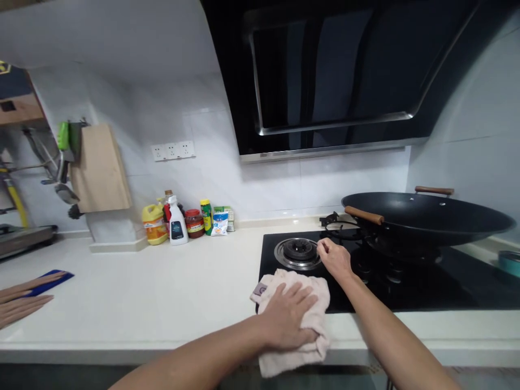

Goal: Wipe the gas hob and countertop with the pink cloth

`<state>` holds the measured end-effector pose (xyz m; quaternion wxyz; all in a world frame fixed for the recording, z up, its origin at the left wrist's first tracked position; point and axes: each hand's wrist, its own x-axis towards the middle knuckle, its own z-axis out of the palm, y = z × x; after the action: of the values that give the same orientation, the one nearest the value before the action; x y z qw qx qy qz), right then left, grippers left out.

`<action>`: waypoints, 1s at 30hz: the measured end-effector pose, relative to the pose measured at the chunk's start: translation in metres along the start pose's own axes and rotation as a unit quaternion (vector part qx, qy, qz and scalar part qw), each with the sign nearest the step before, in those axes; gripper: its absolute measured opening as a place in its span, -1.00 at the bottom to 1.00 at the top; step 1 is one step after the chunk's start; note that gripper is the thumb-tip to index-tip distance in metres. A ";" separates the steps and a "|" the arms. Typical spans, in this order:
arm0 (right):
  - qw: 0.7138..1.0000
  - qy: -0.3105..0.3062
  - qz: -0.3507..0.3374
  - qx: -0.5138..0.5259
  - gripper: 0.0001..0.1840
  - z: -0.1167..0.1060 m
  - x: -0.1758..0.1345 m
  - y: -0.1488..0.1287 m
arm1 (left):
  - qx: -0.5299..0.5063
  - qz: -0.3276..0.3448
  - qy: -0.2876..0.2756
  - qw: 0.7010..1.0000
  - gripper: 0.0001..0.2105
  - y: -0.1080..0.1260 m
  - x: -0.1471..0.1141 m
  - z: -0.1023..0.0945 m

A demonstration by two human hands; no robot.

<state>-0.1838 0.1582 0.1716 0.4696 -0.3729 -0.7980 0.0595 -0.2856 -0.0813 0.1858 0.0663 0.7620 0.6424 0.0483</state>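
Note:
A folded pale pink cloth (276, 364) lies across the front left corner of the black gas hob (455, 287) and hangs over the counter's front edge. My left hand (287, 317) rests flat on top of it, fingers spread. Just behind the cloth is the left burner (299, 250), its round metal tray uncovered. At that tray's right rim is my right hand (335, 255), its fingers curled closed. Whatever they might hold is too small to make out.
A large black wok (430, 216) with wooden handles covers the right burner. The range hood (325, 81) hangs low overhead. Against the wall stand a spray bottle (177, 222), a yellow jug (155, 225) and several packages. Another person's hands (24, 295) press a blue cloth (54, 280) at left.

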 end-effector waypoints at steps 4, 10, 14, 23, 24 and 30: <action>1.000 -0.020 -0.016 -0.009 -0.74 0.002 -0.001 0.002 | -0.012 0.003 0.008 1.000 -0.25 -0.007 -0.016 0.003; 0.998 -0.035 -0.049 0.017 -0.74 0.004 -0.002 -0.006 | -0.015 -0.087 -0.011 0.996 -0.22 -0.033 -0.028 -0.015; 0.995 -0.055 -0.075 0.046 -0.74 0.002 -0.004 -0.014 | -0.027 -0.142 -0.028 0.989 -0.26 -0.060 -0.012 -0.025; 0.990 -0.082 -0.103 0.056 -0.75 0.004 -0.001 -0.028 | 0.007 -0.297 0.048 0.954 -0.26 -0.142 0.072 -0.024; 0.989 -0.084 -0.110 0.051 -0.74 0.004 0.000 -0.030 | 0.010 -0.309 0.055 0.949 -0.25 -0.151 0.082 -0.026; 0.988 -0.068 -0.136 0.042 -0.72 -0.001 0.004 -0.031 | 0.035 -0.333 0.092 0.938 -0.32 -0.194 0.128 -0.035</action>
<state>-0.2008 0.1383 0.1888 0.4338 -0.2362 -0.8678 0.0541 -0.4583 0.0780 0.1870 -0.0075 0.4987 0.8638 0.0714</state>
